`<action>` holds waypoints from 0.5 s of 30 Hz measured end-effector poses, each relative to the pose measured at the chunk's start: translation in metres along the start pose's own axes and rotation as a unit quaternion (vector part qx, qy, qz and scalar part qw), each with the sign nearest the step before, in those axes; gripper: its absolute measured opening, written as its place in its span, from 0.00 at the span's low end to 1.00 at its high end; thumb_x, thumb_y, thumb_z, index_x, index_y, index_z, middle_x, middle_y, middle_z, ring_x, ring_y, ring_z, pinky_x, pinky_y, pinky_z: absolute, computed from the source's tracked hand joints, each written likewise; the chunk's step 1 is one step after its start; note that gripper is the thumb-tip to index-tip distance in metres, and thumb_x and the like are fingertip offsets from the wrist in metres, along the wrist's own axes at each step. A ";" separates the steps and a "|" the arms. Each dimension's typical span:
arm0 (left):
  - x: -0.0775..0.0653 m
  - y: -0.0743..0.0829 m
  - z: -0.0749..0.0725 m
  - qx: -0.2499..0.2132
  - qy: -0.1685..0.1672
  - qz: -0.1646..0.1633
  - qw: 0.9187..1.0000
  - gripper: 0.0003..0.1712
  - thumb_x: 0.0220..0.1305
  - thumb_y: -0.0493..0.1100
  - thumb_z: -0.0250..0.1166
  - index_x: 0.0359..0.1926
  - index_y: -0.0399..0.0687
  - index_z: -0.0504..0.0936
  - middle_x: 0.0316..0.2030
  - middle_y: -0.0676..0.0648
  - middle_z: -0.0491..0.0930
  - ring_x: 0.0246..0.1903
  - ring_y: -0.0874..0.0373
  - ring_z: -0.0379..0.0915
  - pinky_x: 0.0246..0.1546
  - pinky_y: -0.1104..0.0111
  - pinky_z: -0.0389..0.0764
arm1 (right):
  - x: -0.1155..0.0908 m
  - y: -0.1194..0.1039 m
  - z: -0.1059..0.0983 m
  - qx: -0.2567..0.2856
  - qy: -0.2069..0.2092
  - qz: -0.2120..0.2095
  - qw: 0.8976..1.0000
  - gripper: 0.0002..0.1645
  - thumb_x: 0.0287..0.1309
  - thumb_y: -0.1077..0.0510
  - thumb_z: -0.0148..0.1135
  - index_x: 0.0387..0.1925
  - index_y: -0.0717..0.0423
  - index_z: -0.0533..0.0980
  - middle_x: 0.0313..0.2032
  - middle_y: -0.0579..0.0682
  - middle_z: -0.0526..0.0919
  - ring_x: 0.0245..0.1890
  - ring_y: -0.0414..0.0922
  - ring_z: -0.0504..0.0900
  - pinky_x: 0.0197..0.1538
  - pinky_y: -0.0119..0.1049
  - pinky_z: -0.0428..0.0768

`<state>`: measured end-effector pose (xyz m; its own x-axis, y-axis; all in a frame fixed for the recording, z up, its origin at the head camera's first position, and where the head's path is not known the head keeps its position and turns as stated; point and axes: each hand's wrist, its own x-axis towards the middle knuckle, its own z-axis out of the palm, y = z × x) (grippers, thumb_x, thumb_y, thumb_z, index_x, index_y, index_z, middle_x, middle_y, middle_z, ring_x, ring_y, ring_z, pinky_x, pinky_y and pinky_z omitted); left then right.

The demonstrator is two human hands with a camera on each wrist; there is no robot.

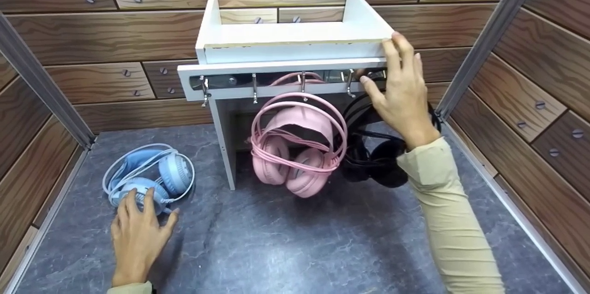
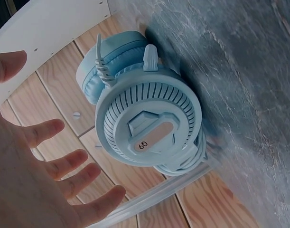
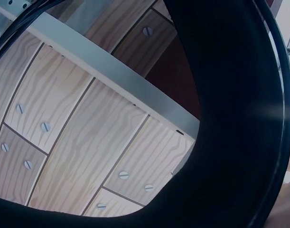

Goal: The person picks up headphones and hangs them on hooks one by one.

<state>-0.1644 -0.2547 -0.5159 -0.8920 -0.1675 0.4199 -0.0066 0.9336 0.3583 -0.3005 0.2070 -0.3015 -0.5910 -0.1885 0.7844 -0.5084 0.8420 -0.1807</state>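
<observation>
My left hand (image 1: 140,238) hovers with spread fingers over the near side of light blue headphones (image 1: 177,173), which lie on the floor at the left. The left wrist view shows a gap between those fingers and the round ear cup (image 2: 149,121). My right hand (image 1: 405,96) rests on the right end of a white shelf rack (image 1: 295,33), its fingers extended over the front corner. Below it hang black headphones (image 1: 389,165), partly hidden by the hand and sleeve; their band (image 3: 239,109) fills much of the right wrist view. Pink headphones (image 1: 306,181) hang from a middle hook.
A rail (image 1: 221,70) with several metal hooks (image 1: 255,89) runs along the rack's front. The rack's left side panel (image 1: 223,142) reaches down to the grey marbled surface (image 1: 276,243). Wood-patterned walls (image 1: 530,100) with metal edging enclose the space.
</observation>
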 end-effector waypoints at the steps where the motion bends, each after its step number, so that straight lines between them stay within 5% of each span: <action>1: 0.000 -0.001 0.000 -0.001 0.000 0.000 1.000 0.41 0.62 0.56 0.66 0.67 0.34 0.66 0.64 0.22 0.58 0.65 0.23 0.54 0.55 0.28 0.63 | 0.000 0.000 0.000 -0.001 0.001 0.000 1.000 0.39 0.63 0.53 0.67 0.68 0.65 0.63 0.70 0.67 0.61 0.69 0.70 0.62 0.73 0.62 0.49; 15: 0.003 -0.007 0.004 -0.007 -0.004 -0.026 1.000 0.42 0.63 0.56 0.65 0.68 0.32 0.66 0.65 0.21 0.57 0.65 0.24 0.53 0.55 0.29 0.63 | 0.000 -0.001 0.001 -0.001 -0.001 0.005 1.000 0.40 0.60 0.56 0.67 0.69 0.65 0.63 0.70 0.67 0.62 0.68 0.69 0.62 0.74 0.61 0.49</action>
<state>-0.1685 -0.2606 -0.5209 -0.8946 -0.2119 0.3934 -0.0459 0.9193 0.3909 -0.3005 0.2063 -0.3018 -0.5973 -0.1802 0.7815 -0.5013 0.8445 -0.1885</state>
